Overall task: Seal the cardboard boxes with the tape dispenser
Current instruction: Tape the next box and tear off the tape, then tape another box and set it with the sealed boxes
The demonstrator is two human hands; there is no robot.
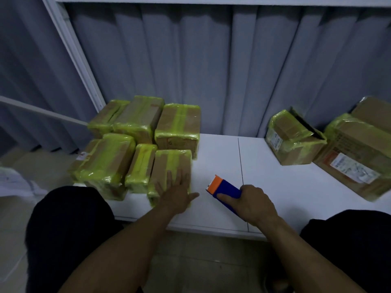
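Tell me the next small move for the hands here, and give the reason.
Probably lift the left hand off the front taped box and reach for the box with the raised flap, to pull it across the table. The box under the palm is already wrapped in yellow-green tape, the other looks unsealed, and the right hand grips the tape dispenser.

1. The left hand [175, 194] lies palm down on a box [167, 163], fingers [169, 177] straight and spread.
2. The right hand [255, 200] grips the dispenser [225, 190].
3. Both bare forearms reach forward.
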